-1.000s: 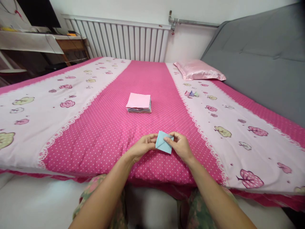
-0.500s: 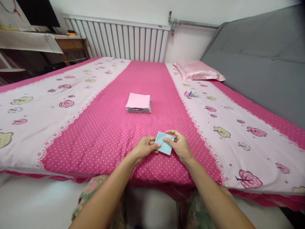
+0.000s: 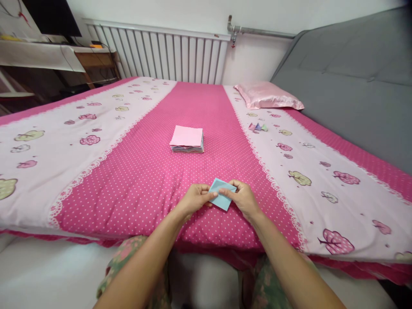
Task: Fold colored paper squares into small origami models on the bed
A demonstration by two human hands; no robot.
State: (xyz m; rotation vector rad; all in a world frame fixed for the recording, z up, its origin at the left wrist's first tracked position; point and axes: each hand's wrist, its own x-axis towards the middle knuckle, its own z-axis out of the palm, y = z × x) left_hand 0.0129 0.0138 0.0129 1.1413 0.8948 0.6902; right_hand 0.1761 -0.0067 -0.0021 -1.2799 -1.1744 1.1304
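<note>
A folded light-blue square of paper (image 3: 221, 202) is held between both hands, just above the near edge of the bed. My left hand (image 3: 196, 198) pinches its left corner, thumb on top and fingers underneath. On the right side, my right hand (image 3: 243, 196) grips the paper with the thumb lying across its face and the fingers behind. Beyond the hands, a stack of paper squares (image 3: 186, 138) with a pink sheet on top lies on the bed.
Several small folded paper pieces (image 3: 258, 127) lie to the right on the bedspread (image 3: 206, 103). A pink pillow (image 3: 268, 95) sits by the grey headboard (image 3: 347, 73). A white radiator (image 3: 161, 51) lines the wall, and a desk (image 3: 93, 58) with a monitor (image 3: 51, 19) stands at the far left.
The blue paper has tilted slightly in my hands, and a fold line shows along its upper part. My right fingers have shifted a little; the rest stays as it was.
</note>
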